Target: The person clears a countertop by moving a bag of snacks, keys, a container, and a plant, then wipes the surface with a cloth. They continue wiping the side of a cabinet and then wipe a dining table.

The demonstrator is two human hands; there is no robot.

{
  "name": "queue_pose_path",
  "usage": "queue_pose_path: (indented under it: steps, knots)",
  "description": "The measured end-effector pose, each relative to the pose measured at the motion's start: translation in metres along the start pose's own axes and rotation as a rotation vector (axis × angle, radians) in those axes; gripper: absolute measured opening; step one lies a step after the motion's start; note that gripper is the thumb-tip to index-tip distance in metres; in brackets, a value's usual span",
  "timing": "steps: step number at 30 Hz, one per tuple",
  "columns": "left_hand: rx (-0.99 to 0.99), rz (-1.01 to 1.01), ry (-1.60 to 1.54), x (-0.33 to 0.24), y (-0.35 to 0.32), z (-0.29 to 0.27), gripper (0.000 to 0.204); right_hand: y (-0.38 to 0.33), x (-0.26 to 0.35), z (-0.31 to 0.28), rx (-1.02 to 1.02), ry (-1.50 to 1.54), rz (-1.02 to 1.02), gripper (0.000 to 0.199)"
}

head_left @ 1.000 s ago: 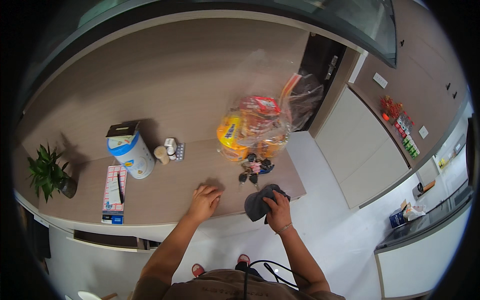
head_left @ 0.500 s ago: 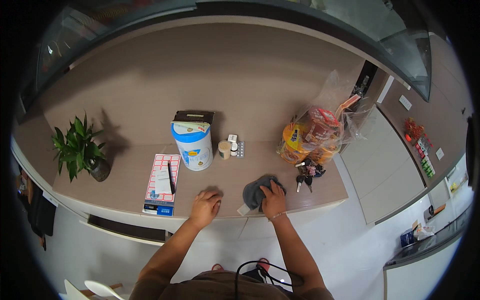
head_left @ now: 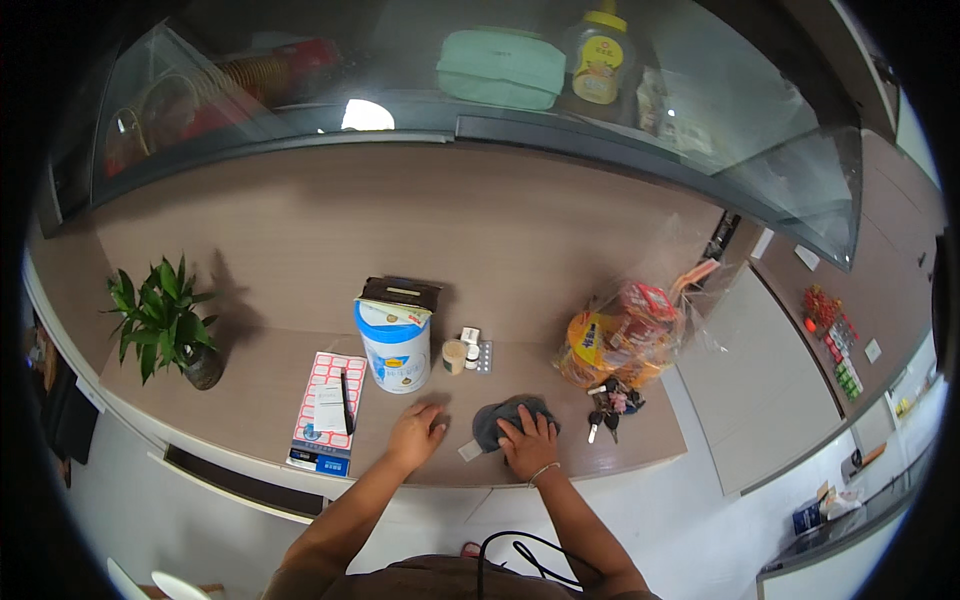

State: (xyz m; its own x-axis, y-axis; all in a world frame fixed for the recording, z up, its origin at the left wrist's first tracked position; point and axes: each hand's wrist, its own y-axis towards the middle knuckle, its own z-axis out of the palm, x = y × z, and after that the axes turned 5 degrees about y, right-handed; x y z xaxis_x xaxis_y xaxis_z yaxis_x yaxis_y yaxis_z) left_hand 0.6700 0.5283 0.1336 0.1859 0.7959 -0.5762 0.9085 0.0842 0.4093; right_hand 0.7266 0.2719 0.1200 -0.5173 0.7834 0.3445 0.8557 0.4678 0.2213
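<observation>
Grey cloth (head_left: 487,430), lower centre of the frame, lies under the right hand (head_left: 530,450), grip spread; sweeping rightward could knock the keys (head_left: 613,422); left hand (head_left: 413,440): grip unclear.

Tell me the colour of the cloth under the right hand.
Dark grey cloth, seen best in the head view.

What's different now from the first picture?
The right hand moved the grey cloth left along the counter, from in front of the keys to left of them; its fingers now lie spread on the cloth. The left hand moved left too, nearer the white-and-blue can. The view shifted. Keys, can and plant stayed put.
</observation>
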Motion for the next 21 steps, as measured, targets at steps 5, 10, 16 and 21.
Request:
queue_pose_path:
  steps: [5, 10, 16, 21]
  knots:
    - [-0.178, -0.187, -0.064, 0.0, 0.029, 0.016, 0.043, 0.051, -0.015, -0.01, 0.182, 0.052, 0.049, 0.044]
    - [-0.248, -0.349, -0.143, -0.003, 0.045, 0.022, 0.051, 0.047, -0.024, -0.008, 0.127, 0.041, -0.042, 0.046]
    - [-0.391, -0.381, -0.158, 0.017, 0.043, 0.032, 0.047, 0.045, -0.022, -0.01, 0.126, 0.028, -0.088, 0.049]
    - [-0.417, -0.332, -0.081, 0.029, 0.044, 0.008, 0.044, 0.044, -0.021, -0.008, 0.088, 0.033, -0.056, 0.052]
